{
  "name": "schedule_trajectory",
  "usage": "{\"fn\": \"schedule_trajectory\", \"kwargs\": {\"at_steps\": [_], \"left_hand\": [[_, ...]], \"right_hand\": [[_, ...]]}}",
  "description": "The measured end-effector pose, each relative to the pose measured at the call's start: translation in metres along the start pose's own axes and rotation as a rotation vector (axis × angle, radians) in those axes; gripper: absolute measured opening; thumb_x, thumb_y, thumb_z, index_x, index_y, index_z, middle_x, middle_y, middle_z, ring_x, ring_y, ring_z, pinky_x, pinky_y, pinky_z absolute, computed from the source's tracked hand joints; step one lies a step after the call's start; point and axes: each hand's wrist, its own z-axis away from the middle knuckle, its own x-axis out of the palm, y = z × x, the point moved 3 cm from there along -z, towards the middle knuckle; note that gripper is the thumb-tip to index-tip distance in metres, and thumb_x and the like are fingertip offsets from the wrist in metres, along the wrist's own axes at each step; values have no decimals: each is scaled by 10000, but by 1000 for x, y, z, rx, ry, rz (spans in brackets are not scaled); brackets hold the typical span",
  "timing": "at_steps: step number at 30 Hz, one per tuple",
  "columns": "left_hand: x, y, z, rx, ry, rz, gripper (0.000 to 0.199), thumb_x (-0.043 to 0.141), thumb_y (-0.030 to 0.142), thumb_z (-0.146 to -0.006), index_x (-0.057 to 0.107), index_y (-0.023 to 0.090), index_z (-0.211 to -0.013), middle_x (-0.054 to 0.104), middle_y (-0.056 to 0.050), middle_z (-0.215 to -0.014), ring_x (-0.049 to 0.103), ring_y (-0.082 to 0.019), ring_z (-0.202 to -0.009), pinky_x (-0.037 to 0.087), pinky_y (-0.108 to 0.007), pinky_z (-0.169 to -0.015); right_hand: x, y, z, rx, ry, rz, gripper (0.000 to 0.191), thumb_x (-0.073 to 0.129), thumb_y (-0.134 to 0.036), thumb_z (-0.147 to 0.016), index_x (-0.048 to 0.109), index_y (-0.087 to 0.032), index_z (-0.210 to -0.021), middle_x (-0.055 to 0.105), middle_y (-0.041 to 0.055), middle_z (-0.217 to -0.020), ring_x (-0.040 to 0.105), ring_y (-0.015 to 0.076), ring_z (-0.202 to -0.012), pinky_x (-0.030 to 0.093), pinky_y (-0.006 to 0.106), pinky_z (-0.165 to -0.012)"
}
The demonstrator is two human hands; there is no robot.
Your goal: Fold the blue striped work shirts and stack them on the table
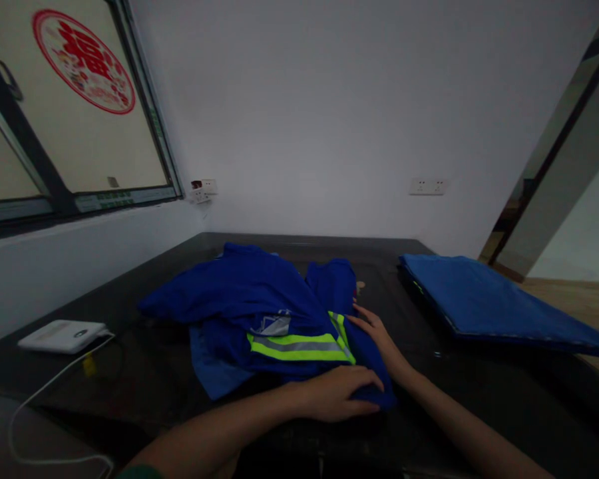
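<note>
A dark blue garment (pixel 239 286) with yellow-green and grey reflective strips (pixel 297 347) lies bunched on the dark table (pixel 299 243). My left hand (pixel 337 392) rests on its near edge, below the strip, with thumb and fingers apart. My right hand (pixel 378 336) lies at the garment's right side, fingers spread over the cloth beside the short upright strip. A lighter blue piece of cloth (pixel 212 366) shows from under the garment at the lower left.
A flat, folded blue cloth item (pixel 489 296) lies at the table's right side. At the left, a white device (pixel 64 336) has a white cable (pixel 27 402) running toward the front. Behind the table stands a wall with sockets (pixel 428 187); a window is at the left.
</note>
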Motion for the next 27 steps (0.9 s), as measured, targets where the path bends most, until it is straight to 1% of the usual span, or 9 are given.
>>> {"fn": "schedule_trajectory", "kwargs": {"at_steps": [5,9,12,14,16,19,23,25,27], "left_hand": [[-22,24,46,47,8,-134,551,650,325,-836,462,250,-1348,544,-92,-1318,502,-214,-1217,371,-333,-1044],[-54,-2,109,-176,361,-306,257,512,283,-911,596,239,-1150,642,-58,-1137,579,-192,-1082,428,-317,-961],[-73,-31,161,-419,603,-440,233,402,278,-941,618,196,-913,672,-36,-836,635,-166,-789,480,-265,-734],[-78,-42,186,-502,627,-521,233,410,301,-934,612,199,-879,643,-8,-699,611,-153,-645,456,-242,-619],[-78,-44,203,-483,650,-634,210,433,301,-921,615,207,-871,627,1,-648,598,-151,-607,438,-236,-588],[-73,-36,211,-356,748,-800,210,417,256,-920,593,197,-822,607,-5,-618,581,-137,-567,421,-223,-560],[-62,-29,184,-165,627,-922,244,382,185,-912,557,185,-742,580,-4,-575,547,-128,-514,423,-234,-545],[-60,-33,158,-174,503,-901,186,427,183,-895,600,181,-829,664,-44,-758,620,-158,-692,485,-274,-677],[-66,-46,132,-276,449,-880,227,489,212,-878,619,208,-1065,643,-94,-1145,588,-231,-1061,464,-392,-911]], "right_hand": [[-12,-17,4,-99,-78,-18,430,497,-333,-892,553,-271,-1313,439,106,-1437,387,259,-1339,313,492,-1104],[-18,-61,8,-318,-269,87,581,511,-212,-871,391,-288,-1435,246,96,-1549,121,268,-1445,235,539,-1118],[-7,-95,6,-412,-503,169,577,463,-57,-810,538,-330,-1312,251,35,-1553,0,277,-1452,171,606,-1101],[6,-111,-4,-395,-625,168,546,464,-27,-765,613,-314,-1205,383,43,-1491,134,296,-1439,155,652,-1075],[20,-125,-27,-356,-662,73,470,493,-48,-749,626,-259,-1148,565,78,-1329,409,296,-1318,263,613,-1053],[23,-144,-92,-309,-471,-125,302,523,-142,-794,621,-156,-1080,685,96,-1056,640,245,-983,480,409,-899],[-11,-178,-204,-269,-113,18,293,562,-208,-802,647,-151,-1076,670,114,-1135,608,276,-1056,453,413,-936],[-38,-203,-252,-272,26,81,324,573,-242,-817,637,-168,-1126,652,92,-1196,577,277,-1119,443,412,-961],[-69,-232,-290,-261,142,118,268,552,-253,-850,662,-153,-1073,673,88,-1152,593,261,-1082,452,391,-954]]}}
